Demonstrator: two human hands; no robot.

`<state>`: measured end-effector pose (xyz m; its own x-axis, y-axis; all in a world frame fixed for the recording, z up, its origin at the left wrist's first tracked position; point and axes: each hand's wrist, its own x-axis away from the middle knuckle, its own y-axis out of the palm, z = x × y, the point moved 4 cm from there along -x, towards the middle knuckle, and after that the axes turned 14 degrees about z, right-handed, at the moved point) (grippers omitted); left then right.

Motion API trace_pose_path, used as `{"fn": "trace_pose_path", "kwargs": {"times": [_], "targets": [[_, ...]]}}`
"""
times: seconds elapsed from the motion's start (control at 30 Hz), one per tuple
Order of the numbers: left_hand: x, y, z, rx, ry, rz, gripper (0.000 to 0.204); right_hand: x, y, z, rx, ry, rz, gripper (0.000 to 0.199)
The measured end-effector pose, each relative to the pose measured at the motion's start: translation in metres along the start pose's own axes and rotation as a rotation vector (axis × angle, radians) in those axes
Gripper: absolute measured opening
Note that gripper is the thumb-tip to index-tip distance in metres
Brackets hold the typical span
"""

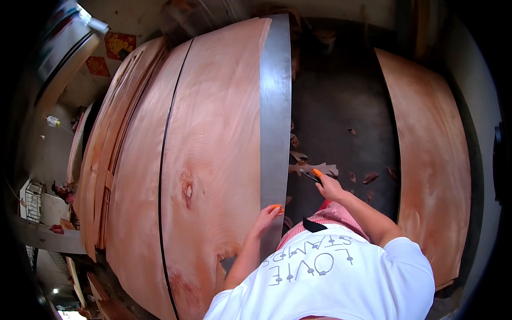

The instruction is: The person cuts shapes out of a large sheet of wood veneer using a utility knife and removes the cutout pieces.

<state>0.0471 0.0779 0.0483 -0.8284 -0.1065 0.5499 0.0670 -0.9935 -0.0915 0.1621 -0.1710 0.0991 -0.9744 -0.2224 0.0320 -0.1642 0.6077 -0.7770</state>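
A large sheet of pinkish wood veneer [218, 122] lies on a table in front of me, with a knot and a ragged hole near its lower edge. Along its right side runs a bare metal strip [274, 106], the table's edge. My left hand [268, 216] is at this strip, fingers drawn together with orange covers on the tips; anything between them is too small to make out. Just right of the edge, my right hand [329, 188] grips a thin dark knife [310, 175], its tip pointing left. A torn veneer scrap [322, 169] lies below, beside the knife.
Several brown veneer scraps [369, 177] are scattered on the dark floor [346, 117]. On the right is another veneer stack [432, 160]. A dark straight gap [169, 114] divides the sheets to the left, and more stacked veneer [101, 176] stands beyond them.
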Motion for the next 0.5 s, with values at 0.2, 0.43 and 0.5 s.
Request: {"fn": "trace_pose_path", "kwargs": {"times": [0.2,0.43,0.5], "targets": [[-0.045,-0.006,0.022,0.238,-0.220,0.225,0.038,-0.163,0.016,-0.008,-0.005,-0.226,-0.048,0.044],[-0.086,0.018,0.011,1.006,-0.451,0.487,0.061,-0.312,0.069,-0.028,0.167,-0.521,-0.217,0.031],[-0.090,0.030,0.021,1.139,-0.483,0.486,0.067,-0.335,0.078,-0.035,0.149,-0.531,-0.246,0.027]]}}
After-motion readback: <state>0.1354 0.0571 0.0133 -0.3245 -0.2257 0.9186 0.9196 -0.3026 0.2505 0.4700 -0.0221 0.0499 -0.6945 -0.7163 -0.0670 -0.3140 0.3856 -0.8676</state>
